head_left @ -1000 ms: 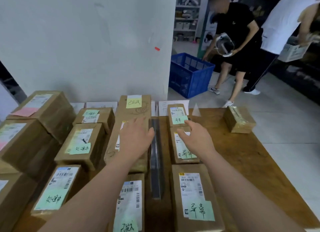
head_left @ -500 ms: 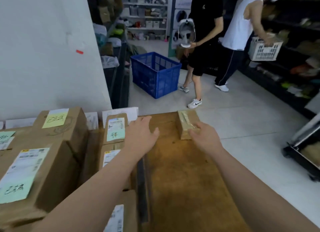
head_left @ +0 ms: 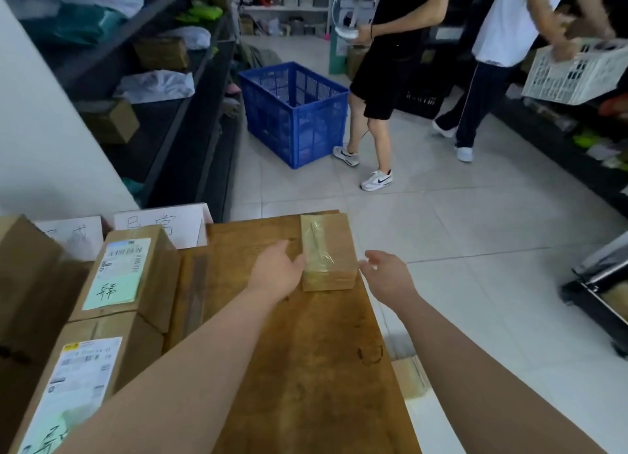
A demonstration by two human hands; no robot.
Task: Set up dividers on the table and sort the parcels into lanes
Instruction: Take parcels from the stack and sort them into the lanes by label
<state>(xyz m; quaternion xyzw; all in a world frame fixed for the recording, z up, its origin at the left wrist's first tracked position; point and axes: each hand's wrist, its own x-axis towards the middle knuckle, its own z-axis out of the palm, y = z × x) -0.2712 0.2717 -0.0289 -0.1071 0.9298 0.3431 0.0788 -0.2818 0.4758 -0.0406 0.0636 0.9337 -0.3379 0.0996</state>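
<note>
A small taped cardboard parcel lies at the far right corner of the wooden table. My left hand is at its left side, thumb touching the box edge, fingers relaxed. Just off the parcel's right side hovers my right hand, fingers loosely spread and holding nothing. Labelled parcels with green notes sit in a lane on the left. A dark divider strip lies between that lane and the bare wood. White paper lane signs stand at the table's far edge.
A blue plastic crate stands on the tiled floor beyond the table. Two people stand past it, one carrying a white basket. Dark shelving runs along the left. A cart is at the right edge.
The view swung right from the parcel lanes to the table's right end. Both hands moved over to the lone taped parcel and now flank it.
</note>
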